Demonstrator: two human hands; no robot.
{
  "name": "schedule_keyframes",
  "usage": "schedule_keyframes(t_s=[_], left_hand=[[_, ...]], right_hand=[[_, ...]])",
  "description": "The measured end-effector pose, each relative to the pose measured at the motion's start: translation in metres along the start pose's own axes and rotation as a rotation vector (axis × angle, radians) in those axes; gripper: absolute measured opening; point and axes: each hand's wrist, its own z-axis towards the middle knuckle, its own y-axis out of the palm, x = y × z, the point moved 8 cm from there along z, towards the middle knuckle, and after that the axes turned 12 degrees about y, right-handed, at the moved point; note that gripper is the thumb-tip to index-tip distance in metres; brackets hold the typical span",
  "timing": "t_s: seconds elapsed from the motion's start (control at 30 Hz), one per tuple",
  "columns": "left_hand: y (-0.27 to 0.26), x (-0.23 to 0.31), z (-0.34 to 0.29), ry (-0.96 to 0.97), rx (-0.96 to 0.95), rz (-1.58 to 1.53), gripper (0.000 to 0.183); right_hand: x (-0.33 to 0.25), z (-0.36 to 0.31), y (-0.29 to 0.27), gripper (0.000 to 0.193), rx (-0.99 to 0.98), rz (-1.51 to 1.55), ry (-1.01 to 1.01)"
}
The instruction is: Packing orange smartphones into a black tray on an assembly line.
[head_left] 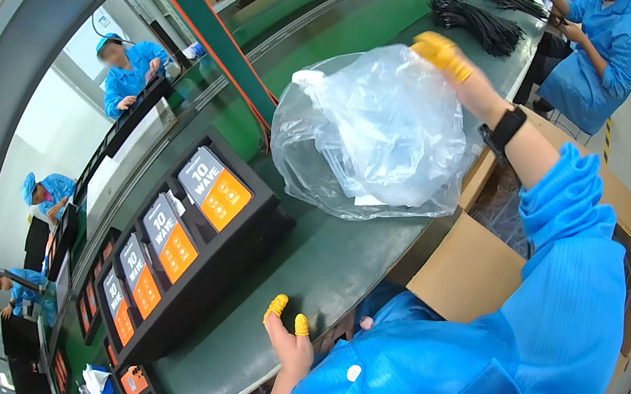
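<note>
Bag [376, 136] on bench [321, 261], right of tray [233, 252]; boxes [215, 189] in tray; cables [478, 25] behind bag; carton [470, 269] right of bench.

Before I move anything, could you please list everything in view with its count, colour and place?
Workbench: one, green, across the middle
Plastic bag: one, translucent, on the workbench
Near tray: one, black, left of the bag
Retail boxes: four, grey and orange, in the near tray
Further trays: several, black, beyond the near tray, uncountable
Cable bundles: two, black, at the bench's far end
Open carton: one, brown, beside the bench
Co-workers: four, blue smocks, three at left, one at upper right
Watch: one, black, right wrist
Left hand: one, yellow finger cots, over the bench's near edge
Right hand: one, yellow finger cots, blurred, at the bag's edge
</note>
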Motion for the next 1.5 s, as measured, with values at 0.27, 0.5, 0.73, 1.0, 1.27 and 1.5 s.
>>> schedule_keyframes(t_s=[0.27,0.5,0.73,1.0,1.27,1.5], left_hand=[[0.036,0.051,0.036,0.075,-0.132,-0.214,0.039],[0.095,0.061,0.108,0.094,-0.123,-0.458,0.036],[0.146,0.044,0.151,-0.138,0.016,-0.777,0.050],[0.135,0.075,0.163,0.090,-0.049,-0.247,0.059],[0.143,0.097,0.175,0.345,-0.128,0.161,0.064],[0.165,0.099,0.170,0.436,-0.245,0.302,0.053]], right_hand=[[0.077,-0.017,-0.064,0.032,0.405,-1.182,-0.082],[-0.043,0.031,-0.016,0.018,0.624,-0.917,-0.194],[-0.178,0.041,0.133,0.010,0.213,-0.638,-0.794],[-0.214,0.092,0.000,0.015,0.617,-0.596,-0.786],[-0.101,0.097,-0.100,0.024,0.861,-1.169,-0.079],[0.058,0.043,-0.215,0.028,0.864,-1.208,0.184]])
